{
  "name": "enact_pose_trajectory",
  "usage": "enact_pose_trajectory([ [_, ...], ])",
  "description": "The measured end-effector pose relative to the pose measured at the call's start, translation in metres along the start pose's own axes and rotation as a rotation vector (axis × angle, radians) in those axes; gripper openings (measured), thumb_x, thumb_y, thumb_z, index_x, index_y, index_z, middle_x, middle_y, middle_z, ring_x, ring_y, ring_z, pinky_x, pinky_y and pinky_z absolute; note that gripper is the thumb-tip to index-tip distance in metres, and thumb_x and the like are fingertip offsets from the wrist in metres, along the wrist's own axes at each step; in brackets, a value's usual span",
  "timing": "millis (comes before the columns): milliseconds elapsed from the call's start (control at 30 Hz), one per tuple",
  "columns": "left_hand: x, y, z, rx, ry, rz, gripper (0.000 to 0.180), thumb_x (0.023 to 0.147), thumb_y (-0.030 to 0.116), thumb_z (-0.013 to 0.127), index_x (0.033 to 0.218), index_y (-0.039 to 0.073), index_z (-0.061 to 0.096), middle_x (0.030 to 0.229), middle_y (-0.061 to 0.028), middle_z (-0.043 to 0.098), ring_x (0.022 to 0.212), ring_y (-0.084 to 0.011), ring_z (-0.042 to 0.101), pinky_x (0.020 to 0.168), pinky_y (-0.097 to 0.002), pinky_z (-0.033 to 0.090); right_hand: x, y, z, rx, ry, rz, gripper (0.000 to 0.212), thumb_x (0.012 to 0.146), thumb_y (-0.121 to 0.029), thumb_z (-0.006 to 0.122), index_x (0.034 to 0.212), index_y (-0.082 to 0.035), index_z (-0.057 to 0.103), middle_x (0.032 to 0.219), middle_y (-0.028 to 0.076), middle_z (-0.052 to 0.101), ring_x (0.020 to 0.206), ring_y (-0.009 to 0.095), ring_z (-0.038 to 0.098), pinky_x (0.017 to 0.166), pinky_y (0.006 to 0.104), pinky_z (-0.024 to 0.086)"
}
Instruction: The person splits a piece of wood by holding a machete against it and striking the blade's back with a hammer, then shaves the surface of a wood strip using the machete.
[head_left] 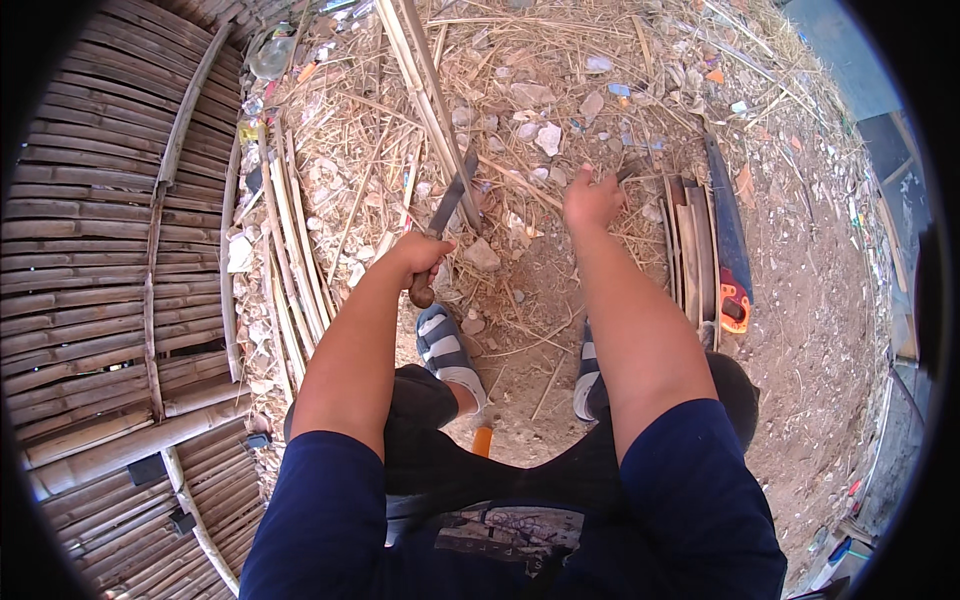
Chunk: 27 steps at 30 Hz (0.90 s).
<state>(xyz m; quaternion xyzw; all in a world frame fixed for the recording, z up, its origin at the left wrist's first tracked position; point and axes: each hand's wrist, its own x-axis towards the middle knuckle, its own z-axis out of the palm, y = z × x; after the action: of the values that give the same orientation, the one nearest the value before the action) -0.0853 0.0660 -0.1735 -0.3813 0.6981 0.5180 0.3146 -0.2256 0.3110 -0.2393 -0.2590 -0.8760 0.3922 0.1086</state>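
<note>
My left hand (424,259) is closed around the wooden handle of a machete (450,203). Its dark blade slants up and right, meeting the lower part of some split bamboo strips (428,90) that stand up from the ground. To the right, my right hand (596,203) is held over the straw with its fingers curled. A small dark piece (630,170) shows at those fingertips; what it is, I cannot make out. Between my hands and feet lies a pale stone (481,254).
Cut bamboo pieces (690,240) lie at the right beside a handsaw (733,250) with an orange handle. Long bamboo strips (292,230) run along the bamboo slat wall (110,230) at left. Straw, stones and litter cover the ground (810,330). My sandalled feet are below my hands.
</note>
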Motion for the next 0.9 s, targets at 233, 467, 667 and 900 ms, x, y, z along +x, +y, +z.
enact_pose_trajectory([
  [233,-0.014,0.009,0.029,-0.091,-0.128,0.047,0.035,0.095,0.035,0.075,0.084,0.008,0.057,0.067,0.0004,0.051,0.053,-0.0124,0.049,0.048,-0.0312,0.045,-0.052,-0.005,-0.020,0.103,-0.531,-0.276,0.065,0.104,-0.057,0.040,0.105,-0.001,0.071,0.112,0.023,0.064,0.111,0.043,0.057,0.100,0.0530,0.044],
  [467,-0.060,0.053,0.068,-0.575,-0.015,0.234,0.030,0.104,0.038,0.051,0.098,0.009,0.057,0.081,-0.0062,0.056,0.069,-0.0202,0.056,0.061,-0.0387,0.050,-0.116,-0.056,-0.084,0.456,-1.478,0.510,0.088,0.092,-0.086,0.034,0.122,-0.009,0.062,0.116,0.009,0.065,0.109,0.028,0.065,0.097,0.0577,0.049],
  [667,-0.132,0.064,0.076,-0.595,0.291,0.547,0.081,0.106,0.038,0.044,0.162,0.004,-0.004,0.118,-0.0191,0.061,0.100,-0.0268,0.064,0.088,-0.0451,0.054,-0.116,-0.098,-0.165,0.610,-1.618,0.293,0.052,0.108,-0.052,0.044,0.151,-0.023,0.040,0.133,0.006,0.061,0.114,0.025,0.065,0.096,0.0595,0.053],
  [900,-0.216,0.028,0.073,-0.437,0.034,0.748,0.080,0.110,0.043,0.042,0.158,-0.005,-0.001,0.111,-0.0169,0.067,0.100,-0.0221,0.065,0.091,-0.0375,0.053,-0.149,-0.105,-0.258,0.577,-1.629,0.034,0.049,0.108,-0.026,0.052,0.153,-0.018,0.037,0.136,0.004,0.056,0.110,0.021,0.066,0.095,0.0536,0.057],
])
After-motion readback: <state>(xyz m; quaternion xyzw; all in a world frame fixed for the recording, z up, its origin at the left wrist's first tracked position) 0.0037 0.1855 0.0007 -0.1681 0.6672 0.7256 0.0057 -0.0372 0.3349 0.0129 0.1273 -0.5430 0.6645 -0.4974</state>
